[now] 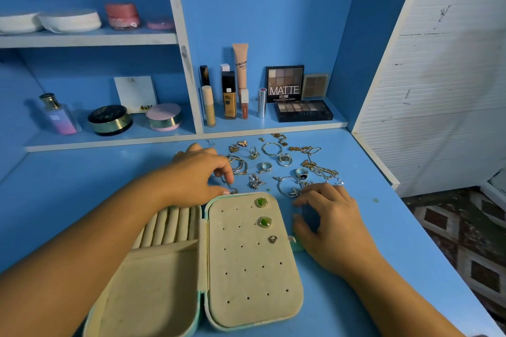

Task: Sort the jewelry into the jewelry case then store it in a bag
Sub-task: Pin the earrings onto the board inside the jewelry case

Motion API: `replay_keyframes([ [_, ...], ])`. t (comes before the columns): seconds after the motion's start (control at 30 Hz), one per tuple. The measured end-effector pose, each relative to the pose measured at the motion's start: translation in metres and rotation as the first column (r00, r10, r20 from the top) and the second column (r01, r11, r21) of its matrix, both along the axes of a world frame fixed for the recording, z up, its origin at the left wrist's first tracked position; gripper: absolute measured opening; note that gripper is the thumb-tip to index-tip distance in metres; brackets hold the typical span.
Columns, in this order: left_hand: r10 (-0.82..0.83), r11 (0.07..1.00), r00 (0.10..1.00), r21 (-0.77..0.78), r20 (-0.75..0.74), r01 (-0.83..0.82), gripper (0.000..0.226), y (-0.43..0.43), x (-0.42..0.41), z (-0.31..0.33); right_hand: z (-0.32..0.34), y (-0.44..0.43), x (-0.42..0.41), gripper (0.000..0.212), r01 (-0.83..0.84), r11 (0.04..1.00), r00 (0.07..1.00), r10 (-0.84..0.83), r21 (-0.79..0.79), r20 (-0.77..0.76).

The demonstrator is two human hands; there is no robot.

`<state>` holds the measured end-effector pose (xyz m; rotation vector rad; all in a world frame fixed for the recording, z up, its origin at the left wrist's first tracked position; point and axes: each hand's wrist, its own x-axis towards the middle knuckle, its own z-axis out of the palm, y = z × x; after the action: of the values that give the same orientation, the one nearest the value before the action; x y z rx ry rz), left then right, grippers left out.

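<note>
Beige velvet lines the open, rounded jewelry case (246,268) at lower centre of the blue desk (82,186), with two green stud earrings (262,202) pinned in its right panel. At centre frame, your left hand (197,175) pinches a thin silver chain (232,189) just above the case's top edge. Your right hand (328,216), loosely spread and holding nothing, rests beside the case's right edge, below the scattered rings and necklaces (273,161).

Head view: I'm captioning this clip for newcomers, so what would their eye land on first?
The open beige jewelry case lies front and centre on the blue table, two green earrings pinned at its right panel's top. Behind it glitters a scatter of rings and chains, where the left hand pinches a thin chain and the right hand rests alongside.
</note>
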<state>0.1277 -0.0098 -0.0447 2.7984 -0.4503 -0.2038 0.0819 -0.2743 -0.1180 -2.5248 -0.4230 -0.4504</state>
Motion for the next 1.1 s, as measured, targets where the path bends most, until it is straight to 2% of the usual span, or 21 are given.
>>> replay_keyframes([
  [0.17, 0.046, 0.999, 0.999, -0.015, 0.018, -0.045, 0.021, 0.005, -0.011, -0.006, 0.0, 0.0, 0.001, 0.026, -0.004, 1.0, 1.0, 0.004, 0.001, 0.006],
  [0.43, 0.095, 0.995, 0.986, -0.041, 0.137, -0.09, 0.033, 0.001, -0.005, -0.009, 0.0, 0.0, 0.001, 0.025, -0.006, 1.0, 1.0, 0.006, 0.004, 0.025],
  [0.6, 0.055, 0.998, 0.987, -0.028, 0.153, -0.052, 0.038, -0.003, 0.006, -0.009, -0.001, 0.0, 0.001, 0.024, -0.008, 1.0, 1.0, 0.008, 0.017, 0.015],
  [0.73, 0.042, 0.999, 0.984, -0.008, 0.173, -0.041, 0.025, -0.004, 0.009, -0.014, -0.001, -0.001, 0.001, 0.024, -0.012, 1.0, 1.0, 0.012, 0.012, 0.004],
  [0.87, 0.054, 0.997, 0.978, -0.058, 0.202, -0.044, 0.012, -0.003, 0.013, -0.022, -0.001, -0.001, 0.001, 0.023, -0.008, 1.0, 1.0, 0.008, 0.002, -0.007],
  [1.03, 0.058, 0.998, 0.97, -0.049, 0.235, -0.048, 0.012, -0.003, 0.019, -0.026, 0.0, -0.001, 0.0, 0.025, -0.005, 1.0, 1.0, 0.005, -0.009, -0.016],
  [1.1, 0.063, 0.993, 0.97, -0.114, 0.233, -0.037, 0.011, -0.003, 0.025, -0.02, 0.0, -0.001, 0.0, 0.024, -0.005, 1.0, 1.0, 0.005, -0.01, -0.015],
])
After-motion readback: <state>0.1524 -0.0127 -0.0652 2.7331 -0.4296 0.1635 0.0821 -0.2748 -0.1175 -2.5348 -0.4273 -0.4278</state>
